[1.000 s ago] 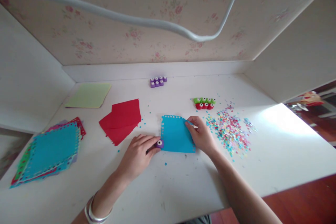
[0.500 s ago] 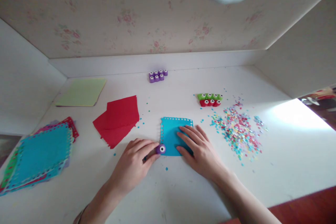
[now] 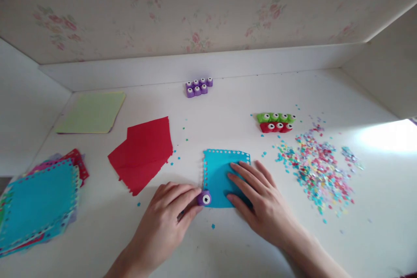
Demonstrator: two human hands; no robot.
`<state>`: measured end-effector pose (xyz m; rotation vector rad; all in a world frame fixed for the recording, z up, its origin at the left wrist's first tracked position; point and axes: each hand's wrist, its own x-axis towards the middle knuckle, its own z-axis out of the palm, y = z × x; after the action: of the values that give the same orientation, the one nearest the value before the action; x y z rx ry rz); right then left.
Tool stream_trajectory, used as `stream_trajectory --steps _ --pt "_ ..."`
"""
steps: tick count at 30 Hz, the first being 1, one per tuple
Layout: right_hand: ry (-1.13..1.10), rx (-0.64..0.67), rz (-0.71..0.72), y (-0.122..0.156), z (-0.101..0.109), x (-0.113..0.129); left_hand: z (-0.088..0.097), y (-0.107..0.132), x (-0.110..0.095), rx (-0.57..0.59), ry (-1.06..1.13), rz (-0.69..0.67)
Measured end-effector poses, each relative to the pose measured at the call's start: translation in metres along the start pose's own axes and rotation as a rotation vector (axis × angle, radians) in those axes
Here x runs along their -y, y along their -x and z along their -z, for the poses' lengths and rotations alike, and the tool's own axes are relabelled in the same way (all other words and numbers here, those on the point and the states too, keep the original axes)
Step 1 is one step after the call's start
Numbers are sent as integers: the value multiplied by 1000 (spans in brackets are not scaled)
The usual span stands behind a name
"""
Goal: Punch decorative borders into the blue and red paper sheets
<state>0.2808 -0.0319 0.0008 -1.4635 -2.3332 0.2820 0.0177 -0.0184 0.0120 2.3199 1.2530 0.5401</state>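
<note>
Between the thumb and fingers of my left hand is a small purple craft punch with a white button on top. The punch sits at the lower left corner of a blue paper sheet. Small shapes are punched along the sheet's top and left edges. My right hand lies on the sheet's right side with its fingers spread, covering part of its right edge. One blue paper cutout lies just below the sheet.
Red paper lies to the left, beyond it a pale green stack and a pile of punched sheets. Purple punches stand at the back, green and red punches at right, near a confetti heap.
The view has tilted and come closer, so everything appears shifted and larger. My hands, the punch and the blue sheet keep nearly the same positions relative to each other.
</note>
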Motion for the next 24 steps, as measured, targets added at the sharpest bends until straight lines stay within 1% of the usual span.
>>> stream_trajectory --steps 8,12,14,17,21,24 --pt "20 19 3 0 0 0 0 -1 1 -2 -7 1" --pt "4 13 -6 -1 0 0 4 0 -1 -7 12 34" --pt "-2 7 -7 -1 1 1 8 -2 -7 -24 48 58" --pt "-1 6 -7 -2 2 1 10 -7 -18 -58 163 122" --pt "8 -3 -5 -1 3 3 3 -17 -31 -83 278 214" --pt "28 0 -2 0 3 4 -3 -22 -33 -54 294 223"
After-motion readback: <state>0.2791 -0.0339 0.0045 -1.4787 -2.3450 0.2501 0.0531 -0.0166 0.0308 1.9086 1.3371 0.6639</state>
